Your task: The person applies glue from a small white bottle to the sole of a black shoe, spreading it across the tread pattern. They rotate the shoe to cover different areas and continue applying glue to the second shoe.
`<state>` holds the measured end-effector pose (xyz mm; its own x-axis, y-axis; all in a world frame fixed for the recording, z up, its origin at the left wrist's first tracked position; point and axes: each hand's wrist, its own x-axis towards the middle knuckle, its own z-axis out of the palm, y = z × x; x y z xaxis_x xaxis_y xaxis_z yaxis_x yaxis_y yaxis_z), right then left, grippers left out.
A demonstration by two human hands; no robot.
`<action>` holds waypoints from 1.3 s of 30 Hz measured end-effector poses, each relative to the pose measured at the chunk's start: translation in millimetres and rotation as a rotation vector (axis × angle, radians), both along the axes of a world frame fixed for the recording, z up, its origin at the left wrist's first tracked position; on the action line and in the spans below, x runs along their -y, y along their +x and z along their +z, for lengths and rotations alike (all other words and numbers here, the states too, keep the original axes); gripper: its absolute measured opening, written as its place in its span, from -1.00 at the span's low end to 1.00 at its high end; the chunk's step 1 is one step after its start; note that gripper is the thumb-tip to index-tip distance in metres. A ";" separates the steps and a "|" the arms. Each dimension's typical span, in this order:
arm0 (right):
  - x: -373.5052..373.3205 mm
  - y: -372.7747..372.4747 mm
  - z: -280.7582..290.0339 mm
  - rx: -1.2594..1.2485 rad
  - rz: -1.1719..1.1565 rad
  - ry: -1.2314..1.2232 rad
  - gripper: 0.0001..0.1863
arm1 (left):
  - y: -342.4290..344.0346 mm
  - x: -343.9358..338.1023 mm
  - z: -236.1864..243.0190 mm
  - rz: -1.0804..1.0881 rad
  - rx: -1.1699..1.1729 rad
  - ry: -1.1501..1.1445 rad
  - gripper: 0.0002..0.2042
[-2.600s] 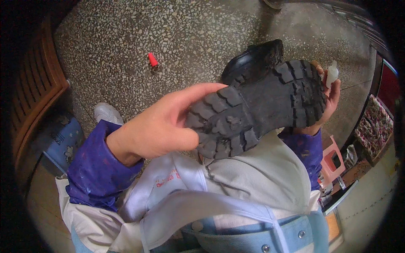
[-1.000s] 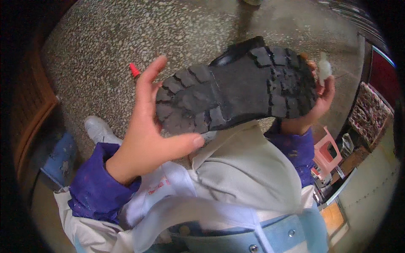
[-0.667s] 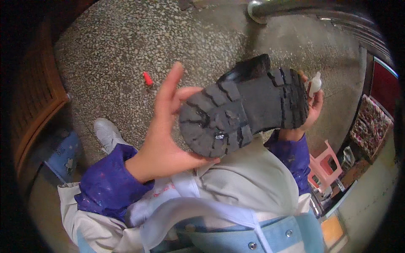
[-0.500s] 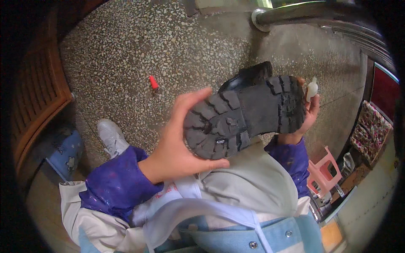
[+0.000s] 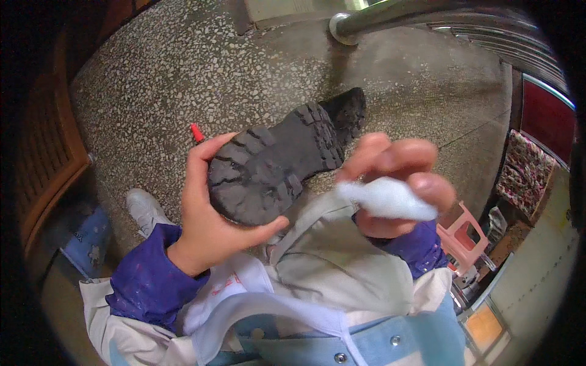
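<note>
A black boot (image 5: 278, 161) is tilted so that its thick, lugged sole faces me, the toe end at the left. Around that toe my left hand (image 5: 204, 219) is wrapped, thumb along the near edge. Beyond the heel part of the black upper shows; the rest is hidden behind the sole. My right hand (image 5: 406, 161), apart from the boot and blurred, grips a small white squeeze bottle (image 5: 397, 200) with a narrow nozzle pointing left toward the boot. On the floor just past my left fingers lies a small red cone-shaped cap (image 5: 196, 132).
Speckled stone floor (image 5: 165, 73) spreads beneath. A wooden slatted seat (image 5: 52, 146) stands at the left, with a blue bag (image 5: 91, 241) below it. A metal rail (image 5: 390, 21) crosses the far right. At the right are a pink stool (image 5: 464, 235) and a floral cushion (image 5: 524, 174).
My right hand has left the boot's heel and come nearer, bringing the white bottle in front of it. The boot has shifted left and tilted, held by my left hand alone.
</note>
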<state>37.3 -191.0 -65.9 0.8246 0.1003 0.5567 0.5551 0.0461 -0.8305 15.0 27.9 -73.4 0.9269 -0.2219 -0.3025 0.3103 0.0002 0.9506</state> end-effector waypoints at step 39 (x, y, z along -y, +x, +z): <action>34.8 -7.4 36.9 -0.540 -0.347 -0.080 -0.67 | -1.6 -18.0 -15.1 -0.048 0.241 -0.012 0.05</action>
<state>29.9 -225.8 -29.0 0.9785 -0.1987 0.0559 0.0292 -0.1347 -0.9905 13.4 45.9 -88.5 0.9604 -0.2695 -0.0707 0.0741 0.0025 0.9972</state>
